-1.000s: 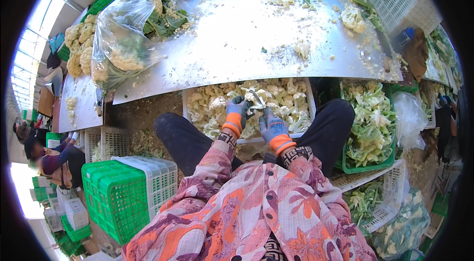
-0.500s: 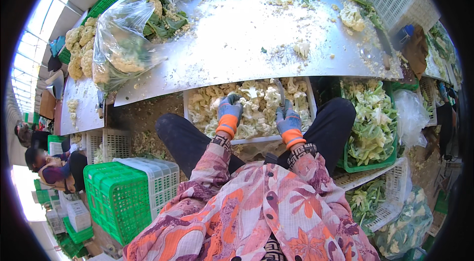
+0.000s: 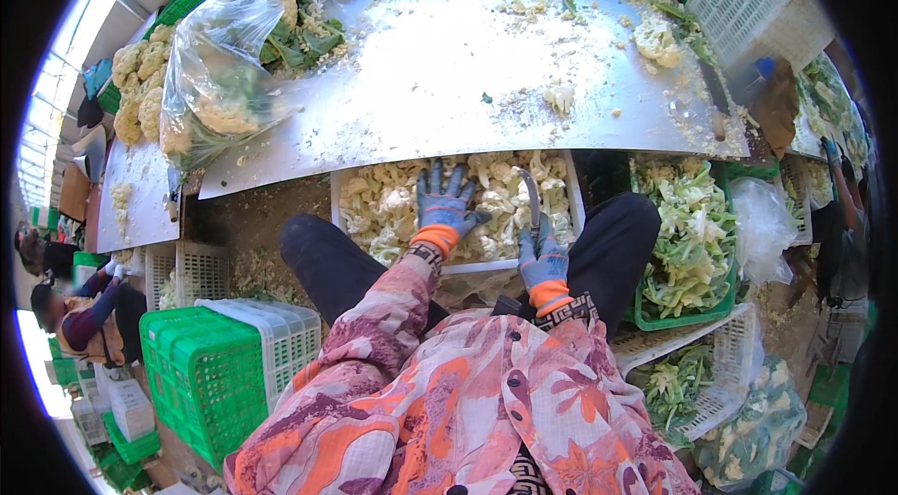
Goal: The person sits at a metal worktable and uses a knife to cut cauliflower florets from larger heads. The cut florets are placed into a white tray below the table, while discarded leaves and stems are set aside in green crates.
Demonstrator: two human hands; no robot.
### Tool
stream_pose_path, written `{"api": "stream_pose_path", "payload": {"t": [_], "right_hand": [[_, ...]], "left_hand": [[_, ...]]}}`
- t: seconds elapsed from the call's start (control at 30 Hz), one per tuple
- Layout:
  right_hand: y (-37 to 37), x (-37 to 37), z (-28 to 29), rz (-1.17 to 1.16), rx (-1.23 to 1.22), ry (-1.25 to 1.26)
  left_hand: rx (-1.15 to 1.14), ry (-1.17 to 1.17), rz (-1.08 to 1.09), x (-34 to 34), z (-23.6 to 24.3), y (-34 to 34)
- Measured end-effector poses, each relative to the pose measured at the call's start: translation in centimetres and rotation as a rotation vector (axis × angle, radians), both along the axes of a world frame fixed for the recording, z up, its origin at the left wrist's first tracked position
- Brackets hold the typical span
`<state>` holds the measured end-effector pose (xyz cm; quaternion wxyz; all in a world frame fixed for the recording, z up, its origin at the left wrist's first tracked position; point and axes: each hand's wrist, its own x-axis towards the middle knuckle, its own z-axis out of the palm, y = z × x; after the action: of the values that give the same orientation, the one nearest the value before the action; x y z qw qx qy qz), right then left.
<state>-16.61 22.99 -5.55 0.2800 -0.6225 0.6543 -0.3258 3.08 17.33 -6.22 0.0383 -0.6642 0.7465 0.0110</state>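
Observation:
My left hand (image 3: 447, 207), in a grey glove with an orange cuff, lies spread over the cauliflower florets (image 3: 374, 200) and holds nothing. These fill a white crate (image 3: 337, 186) between my knees. My right hand (image 3: 543, 256), gloved alike, is wrapped round a curved knife (image 3: 532, 194), its blade pointing away from me over the crate's right part. The knife's handle is mostly hidden in the fingers.
Beyond the crate a metal table (image 3: 421, 102) carries crumbs, a plastic bag of cauliflower (image 3: 224, 74) and a second knife (image 3: 716, 102). A green crate of leaves (image 3: 687, 242) stands right, stacked crates (image 3: 215, 373) left. One person (image 3: 89, 317) sits far left.
My left hand has opened and spread flat on the florets, a little further forward. My right hand keeps the knife. The whole view has shifted slightly.

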Motion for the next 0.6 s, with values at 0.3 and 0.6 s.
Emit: {"api": "stream_pose_path", "payload": {"t": [0.3, 0.6], "right_hand": [[-3.1, 1.1, 5.3, 0.266, 0.454, 0.442], [-13.6, -4.2, 7.9, -0.227, -0.046, 0.036]], "left_hand": [[-0.152, 0.323, 0.158, 3.3, 0.7, 1.3], [-0.375, 0.494, -0.078, -3.7, 5.7, -7.5]]}}
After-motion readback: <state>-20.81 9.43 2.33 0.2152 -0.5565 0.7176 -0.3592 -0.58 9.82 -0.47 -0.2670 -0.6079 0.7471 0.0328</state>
